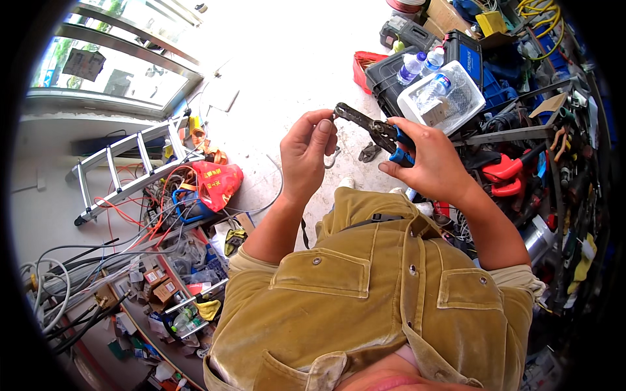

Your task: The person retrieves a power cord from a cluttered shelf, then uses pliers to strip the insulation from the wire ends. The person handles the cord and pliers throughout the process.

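Observation:
My right hand point(427, 159) grips the blue handles of a crimping plier point(368, 125), whose dark jaws point up and left. My left hand point(310, 153) pinches a short grey cable point(334, 158) at the tip of the jaws; the cable loops down beside my fingers. Both hands are raised in front of my chest, above my knee in tan trousers. I wear a tan corduroy shirt.
A white tray point(473, 104) with a water bottle rests on a black toolbox point(385, 88) ahead. Red clamps, tools and cables crowd the right side. An aluminium ladder point(124, 163), a red bag point(218, 182) and tangled wires lie at the left. Pale concrete floor point(274, 65) lies ahead.

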Demonstrator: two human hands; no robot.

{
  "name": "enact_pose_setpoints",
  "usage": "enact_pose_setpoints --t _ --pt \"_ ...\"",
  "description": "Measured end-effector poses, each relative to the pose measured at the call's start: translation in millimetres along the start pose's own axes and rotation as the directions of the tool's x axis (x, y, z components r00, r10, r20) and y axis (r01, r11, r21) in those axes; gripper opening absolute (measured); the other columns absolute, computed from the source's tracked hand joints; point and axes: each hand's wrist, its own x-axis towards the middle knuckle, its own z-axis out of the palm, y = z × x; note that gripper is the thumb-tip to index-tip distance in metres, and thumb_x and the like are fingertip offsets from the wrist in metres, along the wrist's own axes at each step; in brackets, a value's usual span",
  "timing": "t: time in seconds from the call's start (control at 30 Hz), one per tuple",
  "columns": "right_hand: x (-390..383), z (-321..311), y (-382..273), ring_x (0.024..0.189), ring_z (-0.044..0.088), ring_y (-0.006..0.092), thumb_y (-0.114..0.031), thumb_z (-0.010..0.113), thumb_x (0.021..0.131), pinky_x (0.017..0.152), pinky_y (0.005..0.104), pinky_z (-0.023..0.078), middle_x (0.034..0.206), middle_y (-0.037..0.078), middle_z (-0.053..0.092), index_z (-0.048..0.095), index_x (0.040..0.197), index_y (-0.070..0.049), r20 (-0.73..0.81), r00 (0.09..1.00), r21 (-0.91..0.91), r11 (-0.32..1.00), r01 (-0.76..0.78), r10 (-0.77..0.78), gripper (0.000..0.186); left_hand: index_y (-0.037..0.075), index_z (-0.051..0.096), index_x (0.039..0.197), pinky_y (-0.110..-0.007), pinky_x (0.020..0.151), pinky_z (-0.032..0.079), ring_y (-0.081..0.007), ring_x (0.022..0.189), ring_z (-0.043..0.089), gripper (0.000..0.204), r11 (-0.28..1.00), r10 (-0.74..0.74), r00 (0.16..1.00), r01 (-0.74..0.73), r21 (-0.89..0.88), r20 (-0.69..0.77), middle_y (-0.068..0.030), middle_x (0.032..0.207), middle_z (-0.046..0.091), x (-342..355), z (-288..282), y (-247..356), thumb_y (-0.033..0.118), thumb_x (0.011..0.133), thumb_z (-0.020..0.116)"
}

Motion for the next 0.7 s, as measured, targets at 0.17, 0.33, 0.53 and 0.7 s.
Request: enact_pose_setpoints --t 0.17,0.33,0.53,0.7 --pt "0 3 7 0.06 0.057 0.0251 -0.025 0.073 0.068 0.058 0.0354 0.044 0.065 0.01 0.057 0.057 0.101 0.001 -0.026 0.998 0.036 0.998 0.058 -0.058 0.045 -0.002 0.058 0.103 -0.018 0.052 0.035 -0.0064 0.06 0.044 0.016 0.985 0.072 0.997 -0.074 0.154 0.019 -0.0011 0.076 0.053 3 -3 -3 0.009 0.092 0.051" --pt "0 3 9 0.057 0.054 0.0241 -0.025 0.072 0.069 0.056 0.035 0.042 0.062 0.01 0.056 0.059 0.093 0.0 0.01 0.996 0.123 0.989 0.082 -0.084 0.037 -0.003 0.057 0.102 -0.018 0.053 0.036 -0.0064 0.061 0.044 0.015 0.954 0.154 0.986 -0.165 0.251 0.062 -0.0017 0.078 0.05 6 -4 -4 0.007 0.092 0.051" --pt "3 -2 8 0.076 0.058 0.0246 -0.024 0.074 0.067 0.072 0.0333 0.045 0.086 0.015 0.061 0.054 0.109 0.006 0.125 0.992 0.077 0.996 -0.033 0.023 0.055 -0.003 0.057 0.1 -0.019 0.053 0.036 -0.0066 0.061 0.044 0.014 0.929 0.166 0.983 -0.182 0.322 0.077 -0.0019 0.079 0.05 9 -4 -6 0.007 0.092 0.051" --pt "3 0 11 0.077 0.058 0.022 -0.024 0.074 0.068 0.073 0.0321 0.045 0.088 0.016 0.061 0.051 0.113 0.007 0.163 0.985 0.115 0.991 -0.071 0.052 0.06 -0.002 0.056 0.1 -0.019 0.057 0.04 -0.007 0.064 0.048 0.014 0.953 0.085 0.995 -0.096 0.286 0.052 -0.0019 0.079 0.054 11 -5 -8 0.008 0.092 0.052"
